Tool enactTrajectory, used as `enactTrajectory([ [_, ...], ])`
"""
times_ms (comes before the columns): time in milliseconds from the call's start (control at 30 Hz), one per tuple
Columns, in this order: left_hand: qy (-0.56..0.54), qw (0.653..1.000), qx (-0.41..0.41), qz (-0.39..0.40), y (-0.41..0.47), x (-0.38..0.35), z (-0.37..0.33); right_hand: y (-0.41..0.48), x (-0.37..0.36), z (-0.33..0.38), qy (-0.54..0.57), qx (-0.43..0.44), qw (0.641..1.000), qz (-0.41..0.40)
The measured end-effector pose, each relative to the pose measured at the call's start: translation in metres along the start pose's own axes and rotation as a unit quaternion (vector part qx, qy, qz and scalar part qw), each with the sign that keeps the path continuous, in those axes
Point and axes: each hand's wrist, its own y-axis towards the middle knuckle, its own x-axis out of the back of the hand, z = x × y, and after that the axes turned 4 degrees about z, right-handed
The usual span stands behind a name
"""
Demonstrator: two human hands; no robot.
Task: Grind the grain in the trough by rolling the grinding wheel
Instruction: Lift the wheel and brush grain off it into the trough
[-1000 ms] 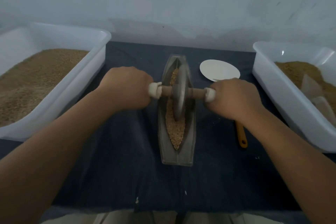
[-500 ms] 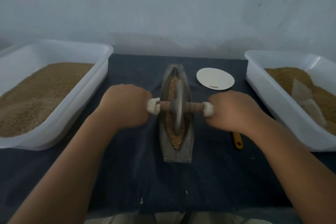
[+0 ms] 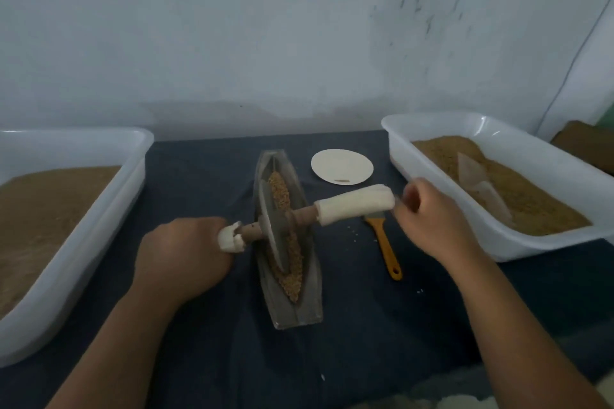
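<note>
trough (image 3: 292,305) lying mid table (image 3: 199,342), running 12 to 6, w/ grain (image 3: 292,276) sitting along its groove. wheel (image 3: 274,229) standing in the grain abt mid-trough, leaning, its axle running skew from 8 to 2 o'clock. left grip (image 3: 182,256) clamping round the 8 o'clock end of the axle, fingers curling over it, only a white-wrapped stub (image 3: 229,237) poking out. right grip (image 3: 432,219) hanging at the 2 o'clock tip of the long white-wrapped handle (image 3: 355,204), fingers curling but blurring; the wrap is showing bare along its whole length, so can't tell if this grip is pinching the tip or just sitting beside it. brush (image 3: 385,242) lying at 3 o'clock of the trough, disc (image 3: 342,166) at 1. tubs holding brown grain: left tub (image 3: 83,259) sitting at 9, right tub (image 3: 548,246) at 3, w/ a clear scoop (image 3: 481,189) sitting in it.
</note>
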Motion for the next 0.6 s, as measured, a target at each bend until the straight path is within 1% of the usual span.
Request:
enactTrajectory([
  [33, 0.004, 1.000, 0.000, -0.005, -0.001, 0.001, -0.001, -0.004, -0.007, -0.007, -0.083, -0.002, 0.995, 0.064],
  [67, 0.007, 1.000, -0.002, -0.011, -0.002, 0.003, -0.001, -0.007, -0.014, -0.011, -0.155, 0.017, 0.981, 0.115],
  [100, 0.009, 1.000, -0.002, -0.017, -0.004, 0.004, -0.002, -0.011, -0.020, -0.010, -0.203, 0.041, 0.967, 0.150],
  [133, 0.008, 1.000, -0.002, -0.023, -0.005, 0.006, -0.002, -0.013, -0.024, -0.010, -0.226, 0.061, 0.958, 0.166],
  [200, -0.003, 0.999, -0.003, -0.036, -0.006, 0.006, -0.001, -0.013, -0.025, -0.009, -0.231, 0.080, 0.954, 0.175],
  [233, -0.013, 0.999, -0.004, -0.042, -0.006, 0.006, 0.001, -0.013, -0.024, -0.008, -0.210, 0.087, 0.956, 0.185],
  [300, -0.036, 0.998, -0.011, -0.058, -0.007, 0.005, 0.003, -0.009, -0.021, -0.007, -0.101, 0.084, 0.970, 0.206],
  [367, -0.056, 0.996, -0.019, -0.068, -0.007, 0.007, 0.006, -0.004, -0.018, -0.002, 0.019, 0.089, 0.977, 0.193],
  [433, -0.065, 0.995, -0.028, -0.070, -0.008, 0.010, 0.006, 0.002, -0.017, 0.008, 0.096, 0.100, 0.976, 0.167],
  [500, -0.068, 0.995, -0.034, -0.070, -0.009, 0.013, 0.003, 0.010, -0.016, 0.018, 0.128, 0.119, 0.972, 0.159],
  [567, -0.078, 0.994, -0.033, -0.071, -0.010, 0.017, -0.001, 0.023, -0.021, 0.028, 0.105, 0.175, 0.969, 0.140],
  [600, -0.086, 0.993, -0.028, -0.070, -0.011, 0.018, -0.003, 0.030, -0.025, 0.034, 0.090, 0.197, 0.970, 0.113],
])
